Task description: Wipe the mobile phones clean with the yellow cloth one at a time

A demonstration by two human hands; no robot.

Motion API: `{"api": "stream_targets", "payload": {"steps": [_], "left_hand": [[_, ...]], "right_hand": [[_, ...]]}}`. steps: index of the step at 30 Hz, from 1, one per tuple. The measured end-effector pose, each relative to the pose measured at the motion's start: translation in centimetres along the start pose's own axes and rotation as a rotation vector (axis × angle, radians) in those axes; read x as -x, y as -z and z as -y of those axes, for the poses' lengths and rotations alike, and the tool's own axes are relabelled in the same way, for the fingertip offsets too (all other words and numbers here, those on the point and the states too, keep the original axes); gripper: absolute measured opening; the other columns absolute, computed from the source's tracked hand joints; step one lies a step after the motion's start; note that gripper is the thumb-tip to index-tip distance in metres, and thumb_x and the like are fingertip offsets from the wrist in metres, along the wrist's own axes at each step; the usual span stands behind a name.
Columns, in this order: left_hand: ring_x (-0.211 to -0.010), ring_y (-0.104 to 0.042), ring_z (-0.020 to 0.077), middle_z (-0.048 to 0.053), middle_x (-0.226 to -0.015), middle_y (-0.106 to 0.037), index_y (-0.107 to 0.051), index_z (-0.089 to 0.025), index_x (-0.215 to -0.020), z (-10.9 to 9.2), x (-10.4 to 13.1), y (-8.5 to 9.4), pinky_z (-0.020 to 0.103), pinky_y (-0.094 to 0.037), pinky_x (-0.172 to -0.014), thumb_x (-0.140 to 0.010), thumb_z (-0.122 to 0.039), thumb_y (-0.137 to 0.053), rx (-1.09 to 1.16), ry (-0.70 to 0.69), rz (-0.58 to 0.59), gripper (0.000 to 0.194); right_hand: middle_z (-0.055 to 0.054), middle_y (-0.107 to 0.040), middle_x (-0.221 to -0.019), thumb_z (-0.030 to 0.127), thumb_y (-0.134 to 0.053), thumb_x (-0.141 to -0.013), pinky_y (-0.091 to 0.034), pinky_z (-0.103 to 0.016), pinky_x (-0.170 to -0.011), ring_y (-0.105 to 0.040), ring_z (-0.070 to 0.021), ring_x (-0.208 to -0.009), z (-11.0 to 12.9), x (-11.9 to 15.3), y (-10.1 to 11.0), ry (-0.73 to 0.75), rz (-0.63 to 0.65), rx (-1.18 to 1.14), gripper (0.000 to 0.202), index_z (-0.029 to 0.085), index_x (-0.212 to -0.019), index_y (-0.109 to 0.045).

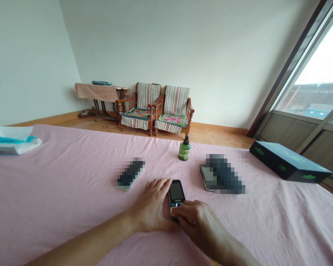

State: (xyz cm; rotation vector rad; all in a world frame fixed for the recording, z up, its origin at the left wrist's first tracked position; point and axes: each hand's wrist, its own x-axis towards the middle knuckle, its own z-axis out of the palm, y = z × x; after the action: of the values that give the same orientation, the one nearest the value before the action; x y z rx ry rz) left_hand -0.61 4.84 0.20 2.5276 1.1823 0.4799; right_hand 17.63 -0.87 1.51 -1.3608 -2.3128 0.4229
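A black mobile phone (pixel 177 191) with a small screen and a keypad lies face up on the pink bedsheet (pixel 80 199), between my two hands. My left hand (pixel 152 203) is curved along its left side, fingertips at the top corner and thumb low near the bottom end, holding it. Over the lower half of the phone, my right hand (pixel 197 218) is closed, its curled fingers pressed on the keypad area. Those fingers hide most of the keys, and whatever may be pinched in them cannot be made out.
A smartphone (pixel 130 175), partly pixelated, lies to the left. Behind stands a green spray bottle (pixel 184 149). On the right are a grey-green flat item (pixel 209 178) under a pixelated dark object and a black box (pixel 288 162). A tissue pack (pixel 13 146) is far left; two chairs (pixel 158 109) stand beyond.
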Motion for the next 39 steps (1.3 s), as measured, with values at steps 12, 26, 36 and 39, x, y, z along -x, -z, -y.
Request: {"api": "stream_targets", "payload": {"steps": [12,26,36,39], "left_hand": [[-0.127,-0.036,0.0376,0.017,-0.141,-0.040,-0.033,-0.014,-0.141,0.6,-0.5,1.1,0.052,-0.027,-0.107,-0.052,-0.066,-0.074,0.019,-0.077,0.100,0.110],[-0.126,-0.037,0.0373,0.015,-0.141,-0.040,-0.035,-0.017,-0.140,0.7,-0.5,1.3,0.051,-0.027,-0.106,-0.052,-0.064,-0.074,0.036,-0.097,0.092,0.108],[-0.127,-0.036,0.0372,0.016,-0.141,-0.040,-0.035,-0.015,-0.140,0.6,-0.6,1.3,0.052,-0.027,-0.107,-0.050,-0.063,-0.076,0.025,-0.086,0.097,0.110],[-0.129,-0.034,0.0371,0.016,-0.143,-0.038,-0.035,-0.014,-0.141,0.7,-0.6,1.3,0.052,-0.025,-0.108,-0.050,-0.062,-0.077,0.013,-0.083,0.106,0.111]], "right_hand": [[-0.001,-0.064,-0.072,0.014,-0.044,-0.088,-0.034,-0.021,-0.057,-0.056,-0.0121,-0.064,-1.5,-0.3,-0.5,-0.044,-0.056,-0.166,0.025,0.020,-0.086,-0.067],[0.001,-0.064,-0.071,0.003,-0.044,-0.075,-0.033,-0.020,-0.058,-0.057,-0.0115,-0.065,-0.7,-0.6,0.4,-0.030,0.028,-0.218,0.025,0.019,-0.077,-0.063],[0.001,-0.061,-0.074,0.009,-0.046,-0.083,-0.033,-0.019,-0.058,-0.054,-0.0107,-0.065,-1.3,-0.7,-0.7,-0.031,-0.060,-0.227,0.019,0.019,-0.081,-0.062],[0.001,-0.061,-0.073,0.004,-0.045,-0.078,-0.033,-0.019,-0.058,-0.054,-0.0103,-0.065,-1.0,-0.9,-0.5,-0.021,-0.043,-0.230,0.022,0.018,-0.082,-0.061]]}}
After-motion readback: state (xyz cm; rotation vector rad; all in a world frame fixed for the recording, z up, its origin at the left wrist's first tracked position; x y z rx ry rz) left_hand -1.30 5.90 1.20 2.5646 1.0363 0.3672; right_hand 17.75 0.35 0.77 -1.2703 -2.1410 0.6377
